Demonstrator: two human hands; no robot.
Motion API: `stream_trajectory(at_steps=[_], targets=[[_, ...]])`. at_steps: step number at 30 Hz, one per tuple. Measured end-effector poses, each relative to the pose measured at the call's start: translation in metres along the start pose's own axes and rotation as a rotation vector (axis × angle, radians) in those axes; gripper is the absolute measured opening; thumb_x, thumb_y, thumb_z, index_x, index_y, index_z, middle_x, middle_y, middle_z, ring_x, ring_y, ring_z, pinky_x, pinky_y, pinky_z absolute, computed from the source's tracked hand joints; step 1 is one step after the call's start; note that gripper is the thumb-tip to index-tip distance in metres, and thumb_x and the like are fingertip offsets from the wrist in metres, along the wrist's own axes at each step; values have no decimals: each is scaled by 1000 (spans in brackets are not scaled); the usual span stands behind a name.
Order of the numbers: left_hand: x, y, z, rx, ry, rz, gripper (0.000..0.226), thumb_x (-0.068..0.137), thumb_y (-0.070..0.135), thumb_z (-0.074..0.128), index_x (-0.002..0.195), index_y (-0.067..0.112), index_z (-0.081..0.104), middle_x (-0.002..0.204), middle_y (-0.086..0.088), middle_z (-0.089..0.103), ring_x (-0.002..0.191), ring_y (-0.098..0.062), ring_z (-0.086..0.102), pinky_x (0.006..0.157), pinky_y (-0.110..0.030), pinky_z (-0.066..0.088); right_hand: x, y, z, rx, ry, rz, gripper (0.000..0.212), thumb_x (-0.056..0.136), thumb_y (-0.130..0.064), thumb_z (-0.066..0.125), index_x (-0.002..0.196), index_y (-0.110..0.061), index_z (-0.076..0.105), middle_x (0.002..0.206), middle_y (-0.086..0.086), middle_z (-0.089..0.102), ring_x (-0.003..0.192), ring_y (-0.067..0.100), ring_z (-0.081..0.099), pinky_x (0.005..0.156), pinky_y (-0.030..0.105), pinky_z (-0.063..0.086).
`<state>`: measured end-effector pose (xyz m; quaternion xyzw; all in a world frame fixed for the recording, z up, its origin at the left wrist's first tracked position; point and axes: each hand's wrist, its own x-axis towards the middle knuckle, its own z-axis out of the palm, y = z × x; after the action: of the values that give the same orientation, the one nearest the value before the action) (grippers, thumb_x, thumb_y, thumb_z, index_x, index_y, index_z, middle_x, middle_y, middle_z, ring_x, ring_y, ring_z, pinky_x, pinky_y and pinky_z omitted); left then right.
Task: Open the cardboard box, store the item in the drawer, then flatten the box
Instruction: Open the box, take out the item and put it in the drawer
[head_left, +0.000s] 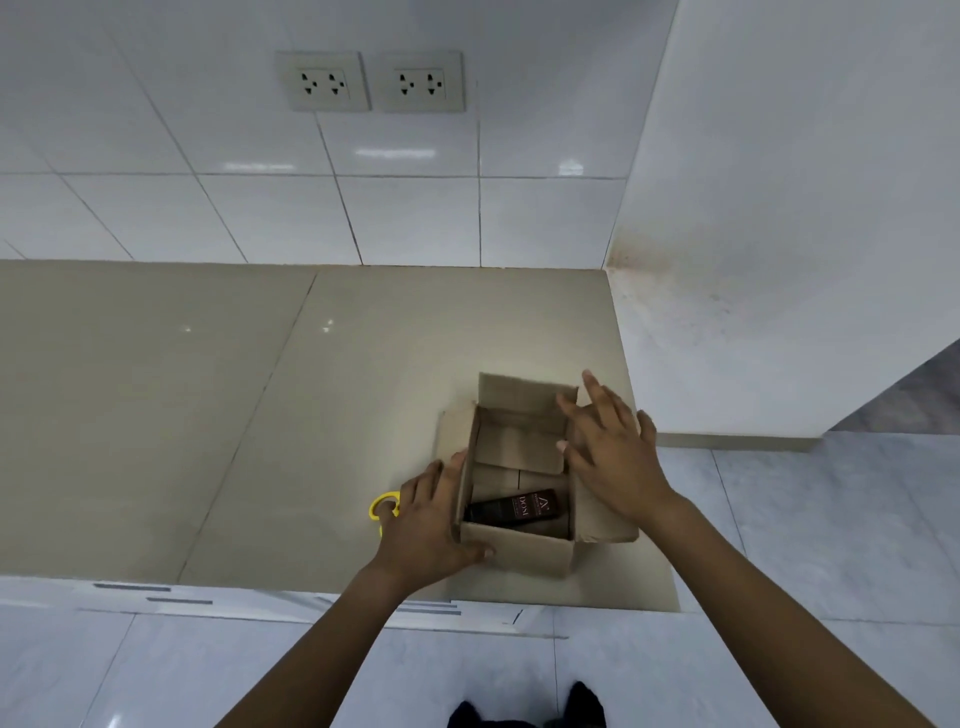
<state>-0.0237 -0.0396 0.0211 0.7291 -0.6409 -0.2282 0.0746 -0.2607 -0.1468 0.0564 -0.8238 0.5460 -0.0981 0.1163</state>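
Note:
A small brown cardboard box (519, 551) stands open near the front right of the beige counter (208, 415). Its flaps are spread outward. Inside lies a dark brown item (511, 506) with pale lettering, flat on the bottom. My left hand (431, 519) presses against the box's left wall, thumb on the front face and fingers on the left flap. My right hand (613, 447) rests with spread fingers on the right flap, fingertips over the opening. Neither hand touches the item.
A yellow scissor handle (382, 506) pokes out from under my left hand on the counter. Drawer fronts with grey handles (179, 601) run below the counter edge. A white wall panel (779, 260) stands to the right, two sockets (369, 80) on the tiled backsplash.

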Motion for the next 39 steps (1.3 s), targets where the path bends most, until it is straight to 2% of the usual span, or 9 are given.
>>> stream_trajectory(at_steps=[7,14,18,25,28,31,33,36,39], targets=[[0,6,9,94,53,5,116,60,70,59,152,37,-4,158,1,26,139,-24,33,102,-54,35,24,-3,25,-91,-176,220,51,95,-54,34,137,-27,39,162,4,8,147,33,1,112,67,8],[10,4,22,107,118,14,111,60,65,53,149,34,-4,154,-4,34,135,-29,38,94,-57,40,5,-14,29,-87,-135,5,66,67,-50,69,127,-36,44,162,2,-1,147,32,-1,109,72,7],[19,3,26,143,136,32,108,63,64,52,151,30,-2,152,-7,36,134,-31,37,96,-62,38,0,-13,31,-85,-304,-19,52,68,-59,71,115,-40,58,162,-3,-7,145,30,-22,109,71,-4],[21,7,21,106,95,28,110,69,64,60,152,29,-5,156,-9,28,140,-33,28,100,-68,28,5,-11,28,-148,-367,-51,42,72,-59,67,104,-32,70,160,-8,15,145,28,-19,109,68,-6],[17,4,17,117,82,24,113,69,69,62,151,35,-8,161,-11,17,145,-35,20,102,-70,26,1,-12,21,-29,-228,40,32,73,-50,69,96,-28,64,153,-2,34,147,25,-1,113,61,1],[-1,-8,16,-9,133,27,113,65,79,59,148,45,-10,164,-8,3,150,-32,7,108,-68,19,-17,-25,17,181,152,130,37,70,-47,67,93,-21,56,118,9,60,128,35,42,104,55,31],[-30,-21,22,-323,302,52,96,73,71,60,149,43,9,161,-6,21,148,-26,21,111,-52,27,-46,-43,24,368,447,86,42,72,-45,66,101,-17,53,113,10,61,111,30,53,93,44,43],[-94,-47,55,-732,698,18,27,91,40,58,117,44,49,113,13,62,98,-10,62,77,-21,48,-95,-77,56,447,630,-140,46,79,-29,70,118,-17,48,131,12,51,120,27,49,101,40,42],[-143,-68,100,-709,669,-136,15,96,25,51,88,37,52,80,9,62,70,-12,61,57,-24,48,-117,-103,101,249,581,-335,42,79,-25,69,114,-9,52,137,15,49,130,30,43,109,53,33]])
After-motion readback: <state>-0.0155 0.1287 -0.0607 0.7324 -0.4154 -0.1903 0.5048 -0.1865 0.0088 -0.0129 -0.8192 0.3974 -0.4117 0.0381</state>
